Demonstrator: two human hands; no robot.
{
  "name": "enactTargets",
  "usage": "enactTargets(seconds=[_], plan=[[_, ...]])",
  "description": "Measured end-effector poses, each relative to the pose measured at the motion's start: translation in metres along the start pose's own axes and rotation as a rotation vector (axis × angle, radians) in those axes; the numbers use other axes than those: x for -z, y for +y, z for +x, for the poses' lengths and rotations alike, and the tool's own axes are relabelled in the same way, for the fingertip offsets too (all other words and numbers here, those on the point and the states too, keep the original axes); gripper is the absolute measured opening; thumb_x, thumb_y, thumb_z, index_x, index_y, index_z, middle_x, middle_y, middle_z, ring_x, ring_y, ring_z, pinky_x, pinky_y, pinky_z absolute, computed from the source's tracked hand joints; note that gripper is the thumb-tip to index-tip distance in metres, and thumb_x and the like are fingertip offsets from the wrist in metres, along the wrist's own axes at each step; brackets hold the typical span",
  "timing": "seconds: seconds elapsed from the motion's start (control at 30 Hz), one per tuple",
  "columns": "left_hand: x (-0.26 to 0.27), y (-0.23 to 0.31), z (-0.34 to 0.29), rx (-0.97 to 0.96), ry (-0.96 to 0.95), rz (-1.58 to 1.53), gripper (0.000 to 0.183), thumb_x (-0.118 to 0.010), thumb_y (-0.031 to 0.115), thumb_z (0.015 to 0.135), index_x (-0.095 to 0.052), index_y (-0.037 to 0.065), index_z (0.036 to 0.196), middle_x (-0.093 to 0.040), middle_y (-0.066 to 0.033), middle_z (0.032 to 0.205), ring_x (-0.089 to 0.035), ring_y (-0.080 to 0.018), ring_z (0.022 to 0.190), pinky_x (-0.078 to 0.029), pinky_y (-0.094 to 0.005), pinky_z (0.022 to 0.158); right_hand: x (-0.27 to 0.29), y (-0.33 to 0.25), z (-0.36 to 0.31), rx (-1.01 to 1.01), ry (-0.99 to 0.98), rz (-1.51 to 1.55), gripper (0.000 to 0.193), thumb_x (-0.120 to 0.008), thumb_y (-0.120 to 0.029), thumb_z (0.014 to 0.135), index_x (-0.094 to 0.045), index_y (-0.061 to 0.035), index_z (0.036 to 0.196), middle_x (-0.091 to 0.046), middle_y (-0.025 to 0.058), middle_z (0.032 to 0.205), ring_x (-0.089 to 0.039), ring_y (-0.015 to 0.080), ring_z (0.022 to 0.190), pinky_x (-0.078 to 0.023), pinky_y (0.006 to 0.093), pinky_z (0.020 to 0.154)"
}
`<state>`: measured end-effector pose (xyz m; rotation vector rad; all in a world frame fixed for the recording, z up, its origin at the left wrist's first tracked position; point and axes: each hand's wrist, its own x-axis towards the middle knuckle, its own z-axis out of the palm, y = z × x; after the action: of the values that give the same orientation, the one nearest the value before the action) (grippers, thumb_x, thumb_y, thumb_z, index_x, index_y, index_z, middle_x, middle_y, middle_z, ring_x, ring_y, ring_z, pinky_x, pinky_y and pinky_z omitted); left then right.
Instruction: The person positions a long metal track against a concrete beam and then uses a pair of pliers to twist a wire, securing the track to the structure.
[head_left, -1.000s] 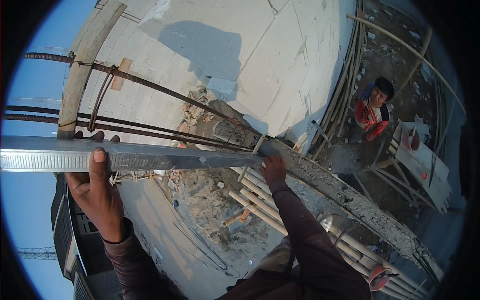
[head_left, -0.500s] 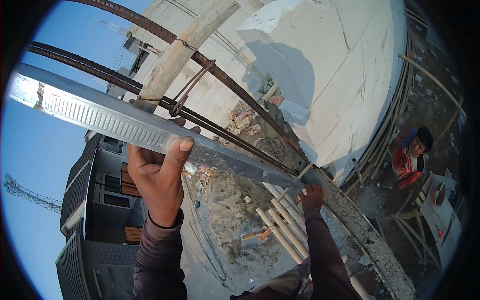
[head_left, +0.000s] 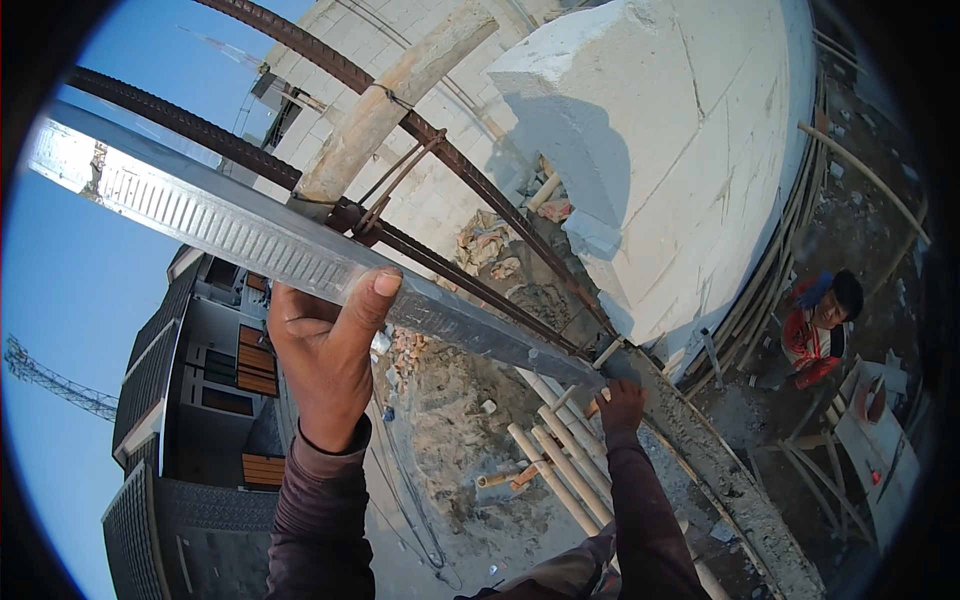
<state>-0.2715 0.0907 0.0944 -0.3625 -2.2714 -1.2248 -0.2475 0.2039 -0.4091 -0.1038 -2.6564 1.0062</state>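
A long silvery metal bar point(head_left: 230, 232), with a row of short ribs along one side, slants from the upper left down to the middle. My left hand point(head_left: 330, 360) is closed round it at mid-length, thumb on the near face and fingers behind. At its lower end my right hand point(head_left: 622, 405) is curled against the bar, its fingertips partly hidden. Close behind the bar run rusty ribbed steel rods point(head_left: 440, 262), tied with bent wire. A rough wooden piece point(head_left: 400, 95) crosses them and is wired to one rod.
A pale block wall point(head_left: 700, 170) rises beyond the rods. From my right hand a narrow mortar-topped ledge point(head_left: 720, 480) runs toward the lower right. Bamboo poles point(head_left: 560, 470) lie below. Another person point(head_left: 815, 325) is lower down at right, near a board point(head_left: 880, 440).
The view has shifted slightly. My left thumb and the bar sit a little farther right against the rods; both hands keep their places on the bar.
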Motion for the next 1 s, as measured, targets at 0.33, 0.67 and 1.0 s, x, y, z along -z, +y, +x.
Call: enactTargets(seconds=[0.33,0.67,1.0], plan=[[-0.011,-0.007,-0.001,0.003,0.105,-0.116,0.049,-0.080,0.019,0.080,-0.053,-0.003,0.115,-0.062,-0.0102,0.100,-0.062,-0.0165,0.092,-0.049,-0.0287,0.084,0.004,-0.004,0.001,-0.020,-0.058,-0.035,0.038,-0.082,-0.028,0.068,-0.062,-0.0112,0.096,-0.056,0.0067,0.097,-0.052,0.0261,0.098,-0.037,0.0461,0.094],[-0.018,-0.022,-0.005,0.120,-0.002,-0.129,0.040,-0.071,0.017,0.087,-0.053,-0.004,0.116,-0.063,-0.0118,0.106,-0.063,-0.0197,0.095,-0.050,-0.0318,0.088,0.008,-0.001,0.001,-0.035,-0.111,-0.113,0.038,-0.079,-0.030,0.072,-0.064,-0.0096,0.100,-0.055,0.0063,0.098,-0.050,0.0264,0.100,-0.036,0.0458,0.092],[-0.030,-0.019,-0.006,0.141,-0.084,-0.161,0.039,-0.063,0.016,0.093,-0.052,-0.007,0.122,-0.064,-0.0174,0.108,-0.063,-0.0276,0.102,-0.047,-0.0418,0.095,0.011,-0.013,0.011,-0.026,-0.148,-0.107,0.034,-0.076,-0.033,0.074,-0.063,-0.0111,0.097,-0.054,0.0068,0.098,-0.048,0.0254,0.101,-0.036,0.0450,0.092]])
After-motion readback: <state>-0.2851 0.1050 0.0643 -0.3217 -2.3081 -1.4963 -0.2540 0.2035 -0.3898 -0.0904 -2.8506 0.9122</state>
